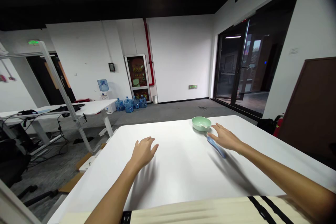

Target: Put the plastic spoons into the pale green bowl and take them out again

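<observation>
My left hand (143, 151) rests palm down on the white table (178, 175), fingers slightly spread, holding nothing. My right hand (225, 137) reaches forward with fingers stretched out, hovering over the upper end of a blue spoon (216, 147) that lies on the table. I cannot tell whether the fingers touch the spoon. Just beyond the right hand's fingertips sits a pale green bowl (201, 123) with something small and whitish inside.
A striped cloth (236, 210) lies along the table's near edge. To the left stands another white desk (86, 106) with cables and a metal frame (63, 91). Blue water jugs (130, 104) stand by the far wall. Glass doors (241, 70) are on the right.
</observation>
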Demonstrator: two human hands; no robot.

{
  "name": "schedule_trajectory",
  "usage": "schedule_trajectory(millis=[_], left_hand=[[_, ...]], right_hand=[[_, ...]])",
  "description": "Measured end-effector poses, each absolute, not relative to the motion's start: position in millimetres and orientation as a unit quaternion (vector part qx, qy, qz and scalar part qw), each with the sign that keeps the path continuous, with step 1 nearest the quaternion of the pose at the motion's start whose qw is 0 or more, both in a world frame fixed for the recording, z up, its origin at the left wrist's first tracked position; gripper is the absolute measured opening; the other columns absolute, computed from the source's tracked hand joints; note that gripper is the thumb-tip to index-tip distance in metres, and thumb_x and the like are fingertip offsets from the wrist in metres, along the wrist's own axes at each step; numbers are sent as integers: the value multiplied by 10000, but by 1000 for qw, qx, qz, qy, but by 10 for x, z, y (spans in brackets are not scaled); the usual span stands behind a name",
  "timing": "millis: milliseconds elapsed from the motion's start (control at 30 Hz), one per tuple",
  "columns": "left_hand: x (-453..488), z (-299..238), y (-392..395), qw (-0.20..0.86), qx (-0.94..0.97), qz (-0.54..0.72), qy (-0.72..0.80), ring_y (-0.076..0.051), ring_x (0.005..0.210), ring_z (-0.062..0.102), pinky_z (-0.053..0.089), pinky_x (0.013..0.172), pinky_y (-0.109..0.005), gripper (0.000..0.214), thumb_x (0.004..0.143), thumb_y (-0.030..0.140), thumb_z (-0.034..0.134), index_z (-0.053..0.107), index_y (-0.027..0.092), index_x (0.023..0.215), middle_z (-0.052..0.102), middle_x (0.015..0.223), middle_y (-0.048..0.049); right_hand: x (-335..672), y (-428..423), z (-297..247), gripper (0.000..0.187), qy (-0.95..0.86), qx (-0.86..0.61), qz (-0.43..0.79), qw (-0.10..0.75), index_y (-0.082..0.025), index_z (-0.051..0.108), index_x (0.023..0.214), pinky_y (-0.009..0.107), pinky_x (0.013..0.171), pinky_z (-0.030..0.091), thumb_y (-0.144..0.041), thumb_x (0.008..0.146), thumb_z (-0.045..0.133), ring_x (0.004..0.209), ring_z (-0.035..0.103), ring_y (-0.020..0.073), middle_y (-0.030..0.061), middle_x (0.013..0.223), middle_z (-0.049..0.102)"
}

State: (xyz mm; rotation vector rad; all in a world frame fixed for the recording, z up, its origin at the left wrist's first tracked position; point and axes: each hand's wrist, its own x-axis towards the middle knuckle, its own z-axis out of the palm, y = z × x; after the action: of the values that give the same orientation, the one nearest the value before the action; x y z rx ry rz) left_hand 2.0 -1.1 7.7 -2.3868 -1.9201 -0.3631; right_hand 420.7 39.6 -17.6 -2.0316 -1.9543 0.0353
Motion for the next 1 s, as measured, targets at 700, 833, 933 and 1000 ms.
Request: schedule_trajectory(millis=[700, 833, 933, 1000], left_hand=[[27, 102, -73, 12, -768, -122, -628, -315, 1466, 529, 338, 1239, -616, 470, 1059, 436, 417, 632, 233, 1425, 590, 1568, -130], [23, 92, -63, 14, -770, -125, -626, -311, 1467, 528, 339, 1238, -618, 465, 1062, 430, 419, 634, 226, 1420, 593, 1565, -133], [17, 82, -54, 17, -771, -124, -624, -312, 1462, 534, 345, 1235, -615, 464, 1064, 431, 419, 636, 225, 1418, 596, 1561, -135], [16, 82, -51, 17, -771, -122, -625, -311, 1461, 537, 351, 1234, -605, 457, 1066, 436, 423, 639, 237, 1415, 598, 1561, -125]], right_hand=[[4217, 218, -464, 609, -711, -689, 38, 136, -186, 560, 1488, 479, 1230, 343, -550, 1023, 410, 1575, 348, 336, 162, 1626, 501], [4208, 210, -442, 596, -713, -686, 31, 139, -189, 567, 1487, 467, 1233, 347, -531, 1021, 420, 1564, 372, 335, 149, 1604, 533], [4206, 205, -424, 597, -715, -685, 26, 140, -184, 568, 1486, 464, 1220, 360, -526, 1018, 429, 1550, 395, 338, 158, 1581, 556], [4208, 196, -415, 608, -716, -683, 28, 139, -178, 566, 1488, 462, 1189, 391, -535, 1017, 420, 1510, 450, 346, 163, 1574, 562]])
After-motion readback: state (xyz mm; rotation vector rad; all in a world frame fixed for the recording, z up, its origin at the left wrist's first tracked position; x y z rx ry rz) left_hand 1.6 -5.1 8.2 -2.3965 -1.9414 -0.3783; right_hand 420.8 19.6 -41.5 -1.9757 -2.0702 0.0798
